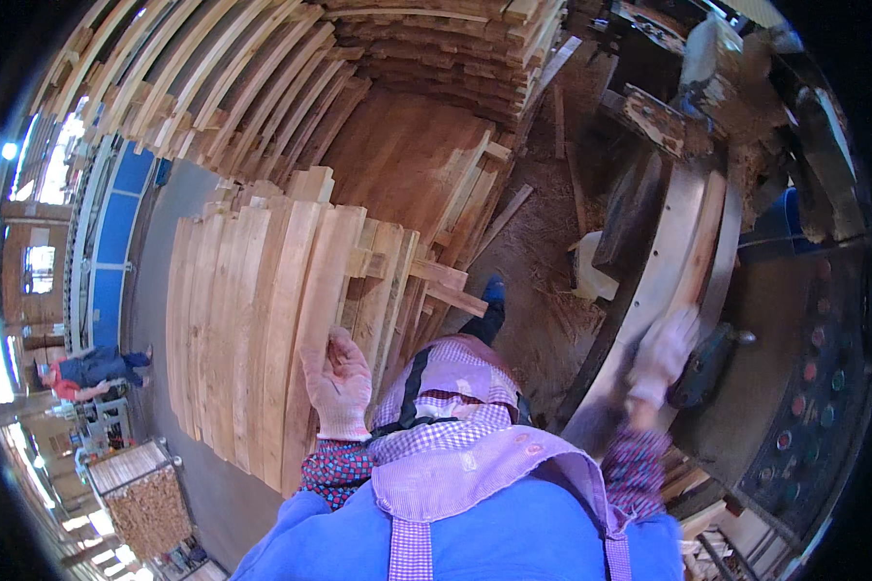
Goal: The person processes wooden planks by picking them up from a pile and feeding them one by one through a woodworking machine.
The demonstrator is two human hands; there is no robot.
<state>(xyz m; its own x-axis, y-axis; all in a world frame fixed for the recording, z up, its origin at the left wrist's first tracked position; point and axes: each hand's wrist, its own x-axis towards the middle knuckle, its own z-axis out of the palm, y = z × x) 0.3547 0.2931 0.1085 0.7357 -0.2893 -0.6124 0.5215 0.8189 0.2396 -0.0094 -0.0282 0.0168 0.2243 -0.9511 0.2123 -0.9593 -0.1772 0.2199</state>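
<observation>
My left hand (pixel 339 382), in a pale pink work glove, is beside the stacked planks. Its fingers curl against the edge of a long wooden plank (pixel 310 290) on the near side of the stack (pixel 228 320). My right hand (pixel 664 358), also gloved, is blurred by motion over the metal bed of a machine (pixel 639 324). Another length of wood (pixel 700 242) lies along that bed, and its near end reaches the right hand. Whether the right fingers grip it cannot be made out.
Tall layered lumber stacks (pixel 426 58) stand ahead, around a broad wooden surface (pixel 397 145). Short crosspieces (pixel 455 298) jut from the near pile. Scraps and sawdust (pixel 543 310) litter the floor. A dark panel with coloured buttons (pixel 804 397) is at right. Another person (pixel 92 378) stands far left.
</observation>
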